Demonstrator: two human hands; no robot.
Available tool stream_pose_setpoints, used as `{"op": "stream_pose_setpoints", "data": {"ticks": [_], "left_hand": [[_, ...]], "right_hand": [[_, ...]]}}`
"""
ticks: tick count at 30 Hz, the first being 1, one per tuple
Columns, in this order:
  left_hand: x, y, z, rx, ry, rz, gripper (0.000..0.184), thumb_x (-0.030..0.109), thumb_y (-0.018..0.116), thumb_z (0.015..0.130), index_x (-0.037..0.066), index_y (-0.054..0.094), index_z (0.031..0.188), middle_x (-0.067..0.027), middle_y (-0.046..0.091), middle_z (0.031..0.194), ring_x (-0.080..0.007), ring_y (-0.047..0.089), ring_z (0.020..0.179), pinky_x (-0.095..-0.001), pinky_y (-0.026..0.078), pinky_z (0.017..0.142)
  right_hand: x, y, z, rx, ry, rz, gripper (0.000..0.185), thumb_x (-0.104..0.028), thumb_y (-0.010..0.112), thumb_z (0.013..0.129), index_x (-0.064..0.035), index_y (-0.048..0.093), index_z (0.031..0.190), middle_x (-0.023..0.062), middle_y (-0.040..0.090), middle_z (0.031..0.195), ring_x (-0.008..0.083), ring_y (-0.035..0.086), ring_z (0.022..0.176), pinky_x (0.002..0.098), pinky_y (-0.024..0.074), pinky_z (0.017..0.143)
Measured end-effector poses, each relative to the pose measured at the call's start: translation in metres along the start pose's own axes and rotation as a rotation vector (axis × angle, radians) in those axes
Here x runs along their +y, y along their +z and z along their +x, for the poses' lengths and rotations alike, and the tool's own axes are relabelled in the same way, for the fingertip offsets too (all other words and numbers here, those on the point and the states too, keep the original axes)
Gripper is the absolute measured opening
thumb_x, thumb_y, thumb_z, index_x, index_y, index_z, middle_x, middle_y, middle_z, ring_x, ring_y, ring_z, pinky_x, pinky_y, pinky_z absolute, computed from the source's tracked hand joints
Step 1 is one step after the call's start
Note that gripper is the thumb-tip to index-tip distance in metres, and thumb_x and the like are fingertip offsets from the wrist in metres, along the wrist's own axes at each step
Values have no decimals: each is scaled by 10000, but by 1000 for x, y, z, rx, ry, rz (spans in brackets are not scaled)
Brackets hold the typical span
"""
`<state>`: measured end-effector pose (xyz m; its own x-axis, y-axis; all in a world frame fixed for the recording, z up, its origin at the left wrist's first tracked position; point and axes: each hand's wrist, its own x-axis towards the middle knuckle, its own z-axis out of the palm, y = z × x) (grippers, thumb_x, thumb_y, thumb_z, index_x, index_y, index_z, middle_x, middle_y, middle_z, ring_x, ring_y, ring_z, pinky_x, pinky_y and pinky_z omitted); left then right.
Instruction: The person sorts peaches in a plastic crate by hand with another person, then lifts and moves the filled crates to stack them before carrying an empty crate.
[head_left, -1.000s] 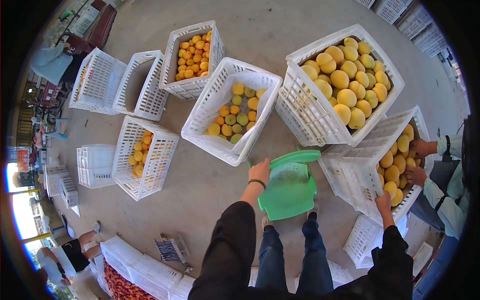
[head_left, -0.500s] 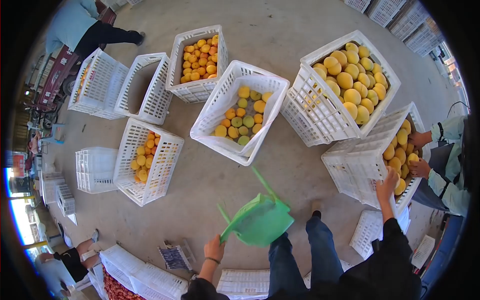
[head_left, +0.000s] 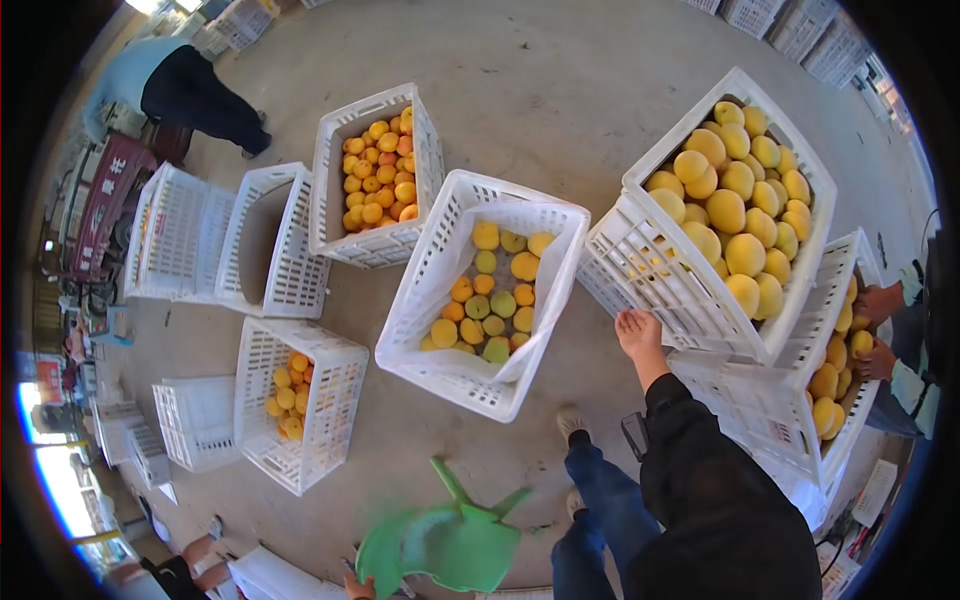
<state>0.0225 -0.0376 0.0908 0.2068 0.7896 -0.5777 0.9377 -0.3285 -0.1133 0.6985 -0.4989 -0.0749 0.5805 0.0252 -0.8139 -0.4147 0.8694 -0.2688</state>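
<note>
At the bottom, my left hand (head_left: 358,586) is closed on the edge of a green plastic chair (head_left: 465,545), which is tipped over with its legs pointing up. My right hand (head_left: 638,332) holds nothing, its fingers extended beside the lower left of a white crate (head_left: 640,265) heaped with yellow fruit (head_left: 745,205). Left of that hand is a lined white crate (head_left: 450,375) with yellow, orange and green fruit (head_left: 490,310) at its bottom.
Another person's hands (head_left: 876,330) reach into a fruit crate (head_left: 775,420) at right. More white crates (head_left: 415,235) with orange fruit stand at upper left and left (head_left: 335,400). A person (head_left: 185,85) bends by a red vehicle (head_left: 105,200). Another person's legs (head_left: 200,560) show at lower left.
The green chair and my left hand have moved down and left. My right hand has left the right-hand crate and moved left. The person at upper left has shifted.
</note>
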Motion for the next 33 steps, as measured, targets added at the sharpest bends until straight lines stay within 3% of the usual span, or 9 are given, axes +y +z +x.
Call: {"op": "stream_pose_setpoints", "data": {"ticks": [3,4,6,10,16,19,21,24,33], "left_hand": [[90,-19,-12,253,-326,390,625,492,494,801,71,370,1246,-190,365,1293,-346,367,1163,-484,304,944],[161,-41,-32,375,-208,412,610,467,460,837,14,353,1231,-217,385,1245,-362,396,1114,-476,313,928],[263,-47,-41,724,231,104,420,38,641,624,6,491,1016,-181,521,1043,-332,483,1004,-414,364,875],[387,-18,5,134,656,-205,501,101,626,677,-6,438,1129,-184,426,1181,-371,335,1154,-434,267,974],[506,78,118,448,519,-550,593,146,600,735,36,323,1247,-182,413,1205,-394,328,1147,-435,262,969],[530,86,118,429,290,-698,512,55,547,756,91,361,1232,-200,363,1245,-389,325,1143,-435,262,963],[524,94,124,518,366,-529,430,-37,491,757,114,428,1155,-215,348,1209,-383,379,1082,-436,321,907],[542,80,112,377,165,-706,355,-73,466,750,84,463,1068,-207,340,1140,-374,430,1010,-430,377,838],[542,80,111,385,138,-698,334,-99,432,744,65,466,1033,-209,319,1115,-370,474,966,-408,415,787]], "right_hand": [[-11,1,39,74,-39,111,160,-87,536,749,-7,483,877,77,496,791,221,503,746,342,412,779],[-13,2,46,113,-21,196,198,-81,540,745,-3,465,911,82,491,848,223,496,763,346,407,787],[-12,-4,58,114,-27,320,308,-62,548,733,-5,433,1014,96,453,1033,236,477,870,365,397,826],[-6,-2,57,93,-150,385,392,-41,545,715,-25,424,1087,98,430,1116,247,454,984,392,380,875],[1,4,52,-48,-210,634,447,1,491,673,-30,428,1115,92,446,1131,237,436,1053,417,361,888],[3,-3,60,-63,-227,583,425,15,468,653,-40,455,1075,92,481,1077,224,461,997,389,378,829],[3,-14,75,-54,-238,580,363,28,447,626,-48,484,978,79,505,972,207,477,886,361,391,745],[2,-6,73,40,-241,626,278,48,416,576,-51,483,827,65,488,852,194,442,723,335,387,642],[31,-71,31,-52,-246,538,379,49,393,476,-31,539,817,98,561,816,232,490,694,315,399,594]]}}
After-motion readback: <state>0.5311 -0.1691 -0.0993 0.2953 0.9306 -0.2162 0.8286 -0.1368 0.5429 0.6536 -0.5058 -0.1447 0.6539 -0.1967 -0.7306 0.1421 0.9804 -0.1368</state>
